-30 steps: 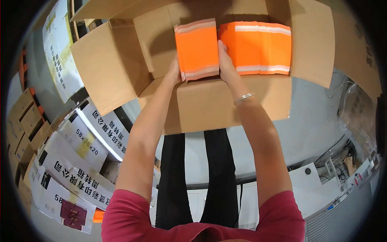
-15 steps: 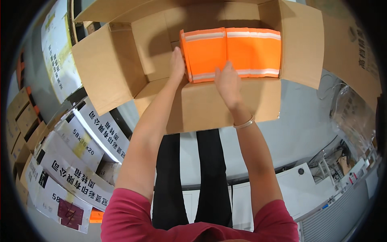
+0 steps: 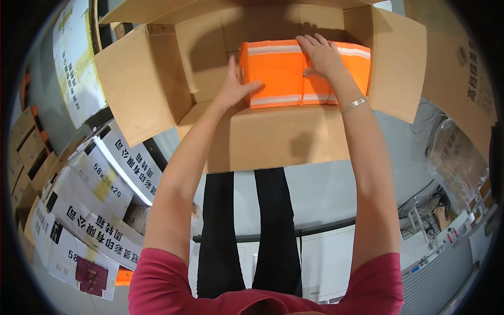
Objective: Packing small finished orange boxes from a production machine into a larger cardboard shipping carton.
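Note:
Two bright orange packs (image 3: 275, 71), banded with pale stripes along the far and near edges, lie side by side in the right part of an opened cardboard box (image 3: 278, 139). Whether they are single pieces or stacks, I cannot tell. At their left end is my left hand (image 3: 233, 90), its fingers stretched upward along the side and the thumb apart over the near left corner. My right hand (image 3: 321, 56) lies with spread fingers on top, near the seam between the packs, partly covering the right one. A bracelet circles my right wrist.
White printed cartons (image 3: 94, 210) are piled at the left, with brown boxes (image 3: 34, 149) beyond them. Box flaps stick out at the left (image 3: 139, 89) and right (image 3: 399, 63). Clear plastic wrap (image 3: 457, 157) and a white machine (image 3: 383, 252) stand at the right.
My right hand has moved from the near edge at the seam to the far side, fingers now spread. My left thumb has come over the near left corner. The view has shifted slightly.

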